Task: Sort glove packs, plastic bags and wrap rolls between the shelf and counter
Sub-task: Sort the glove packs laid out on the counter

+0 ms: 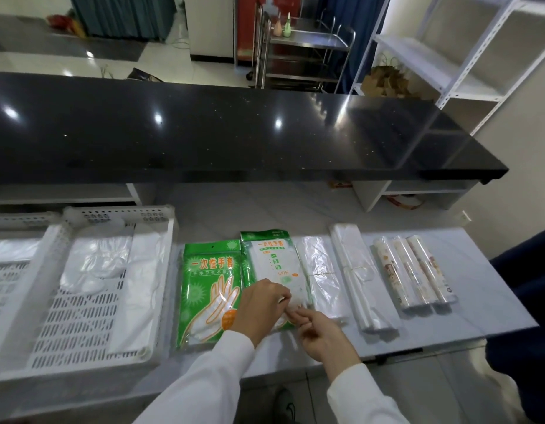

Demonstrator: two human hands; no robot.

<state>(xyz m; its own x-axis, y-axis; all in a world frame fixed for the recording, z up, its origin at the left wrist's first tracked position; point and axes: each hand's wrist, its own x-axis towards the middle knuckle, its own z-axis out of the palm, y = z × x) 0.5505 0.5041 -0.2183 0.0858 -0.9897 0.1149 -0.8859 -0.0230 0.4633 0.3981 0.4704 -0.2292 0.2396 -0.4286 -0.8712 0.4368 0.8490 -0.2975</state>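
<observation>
Two green glove packs lie side by side on the grey counter (467, 301): one (204, 289) on the left, another (272, 264) to its right with its pale back up. My left hand (260, 307) and my right hand (321, 335) both pinch the near edge of the right-hand glove pack. Right of it lie a bundle of clear plastic bags (320, 270), then a longer bundle of bags (357, 276). Three wrap rolls (415, 270) lie together at the right end.
A white perforated basket (81, 325) holding clear plastic bags stands at the left, with a second basket (8, 270) beside it. A black raised counter (234, 133) runs across behind. A white shelf rack (467, 56) stands at the back right, and a steel trolley (305, 47) behind.
</observation>
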